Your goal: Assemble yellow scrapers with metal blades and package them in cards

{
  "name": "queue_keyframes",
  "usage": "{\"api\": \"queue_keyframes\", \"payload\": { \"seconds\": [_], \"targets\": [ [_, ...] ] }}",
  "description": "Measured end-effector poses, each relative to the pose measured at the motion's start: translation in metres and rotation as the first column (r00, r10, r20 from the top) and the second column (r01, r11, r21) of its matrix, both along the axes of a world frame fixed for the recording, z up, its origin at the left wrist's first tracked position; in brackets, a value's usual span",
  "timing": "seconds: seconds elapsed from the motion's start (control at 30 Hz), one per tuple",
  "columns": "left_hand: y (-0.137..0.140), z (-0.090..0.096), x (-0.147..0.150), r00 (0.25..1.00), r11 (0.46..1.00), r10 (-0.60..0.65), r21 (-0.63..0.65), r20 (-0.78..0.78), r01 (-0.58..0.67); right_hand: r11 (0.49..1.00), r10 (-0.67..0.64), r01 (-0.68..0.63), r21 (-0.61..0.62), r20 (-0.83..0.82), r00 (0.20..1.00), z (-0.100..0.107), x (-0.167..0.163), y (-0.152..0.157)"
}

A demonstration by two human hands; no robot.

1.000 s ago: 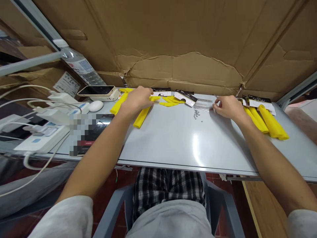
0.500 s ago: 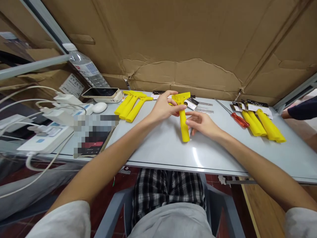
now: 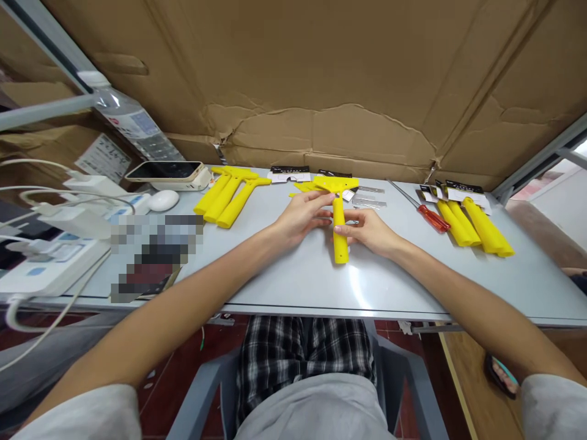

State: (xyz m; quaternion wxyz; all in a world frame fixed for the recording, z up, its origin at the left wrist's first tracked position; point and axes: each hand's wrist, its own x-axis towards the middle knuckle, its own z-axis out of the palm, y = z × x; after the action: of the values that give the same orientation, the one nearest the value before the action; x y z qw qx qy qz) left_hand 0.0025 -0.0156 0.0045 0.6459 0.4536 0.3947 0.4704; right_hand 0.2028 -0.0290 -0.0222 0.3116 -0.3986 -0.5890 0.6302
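Note:
A yellow T-shaped scraper (image 3: 340, 244) stands head-away in front of me, over the middle of the table. My right hand (image 3: 372, 230) is closed on its handle, thumb across the front and fingers behind. From the other side, my left hand (image 3: 302, 215) has its curved fingertips at the neck, just under the wide head; part of that grip is hidden. Behind the head lie more yellow pieces (image 3: 302, 186), partly covered, and thin metal blades (image 3: 369, 202). A black and white card (image 3: 290, 174) is at the back.
Three yellow scrapers (image 3: 236, 198) lie to the left. On the right are a red-handled screwdriver (image 3: 433, 218) and several yellow handles (image 3: 488, 229) with cards. Further left are a phone (image 3: 165, 172), a white mouse (image 3: 164, 200), a power strip (image 3: 50, 263) and a bottle (image 3: 132, 119).
My left hand has shifted from the scraper's head down to its neck. My right thumb now lies across the handle, and the scraper stands straighter. The camera view has turned slightly right.

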Motion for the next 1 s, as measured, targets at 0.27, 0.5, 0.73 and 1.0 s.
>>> {"api": "queue_keyframes", "payload": {
  "seconds": [0.27, 0.5, 0.73, 1.0],
  "targets": [
    [0.001, -0.003, -0.001, 1.000, 0.999, -0.003, 0.041, 0.014, 0.002, 0.949, 0.090, -0.198, 0.243, 0.393, 0.915, 0.023, 0.033, 0.019],
    [0.002, -0.003, -0.002, 1.000, 1.000, 0.005, 0.001, -0.008, -0.005, 0.774, -0.495, -0.195, 0.603, 0.767, 0.407, 0.029, 0.121, 0.074],
    [0.005, -0.011, 0.000, 1.000, 0.998, -0.011, -0.058, 0.013, 0.011, 0.800, -0.444, -0.239, 0.550, 0.811, 0.380, 0.020, 0.127, 0.082],
    [0.006, -0.018, 0.002, 0.999, 0.997, -0.037, -0.068, -0.011, 0.036, 0.803, -0.431, -0.238, 0.546, 0.809, 0.401, 0.018, 0.125, 0.085]
  ]
}}
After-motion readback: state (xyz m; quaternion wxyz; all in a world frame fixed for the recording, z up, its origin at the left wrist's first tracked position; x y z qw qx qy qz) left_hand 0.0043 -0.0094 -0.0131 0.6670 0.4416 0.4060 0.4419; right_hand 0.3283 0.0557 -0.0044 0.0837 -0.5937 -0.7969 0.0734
